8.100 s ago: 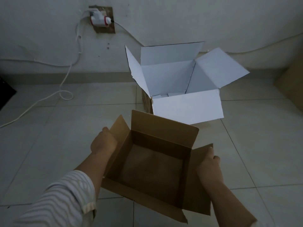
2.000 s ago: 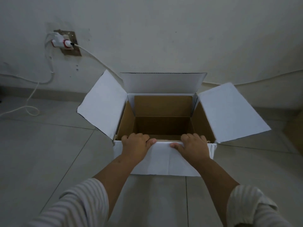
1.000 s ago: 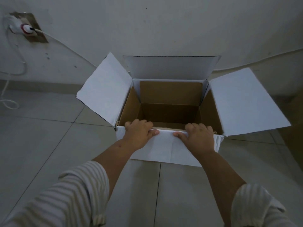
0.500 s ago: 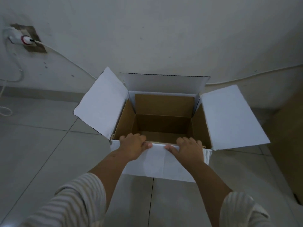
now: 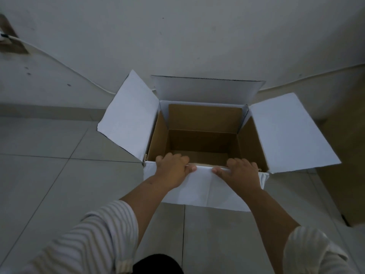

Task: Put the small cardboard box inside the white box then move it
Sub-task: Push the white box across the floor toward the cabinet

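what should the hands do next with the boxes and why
Probably keep sliding the white box across the tiled floor: the small brown cardboard box already sits inside, and the left hand and right hand grip its near rim.

One head cam, looking fwd and steeply down, close over the white box (image 5: 205,186) by the wall (image 5: 197,36); lighting dim, edges prob. distorted.

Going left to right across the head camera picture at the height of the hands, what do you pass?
Floor tiles → white box's left flap → left hand → right hand → white box's right flap → brown cardboard panel at the right edge.
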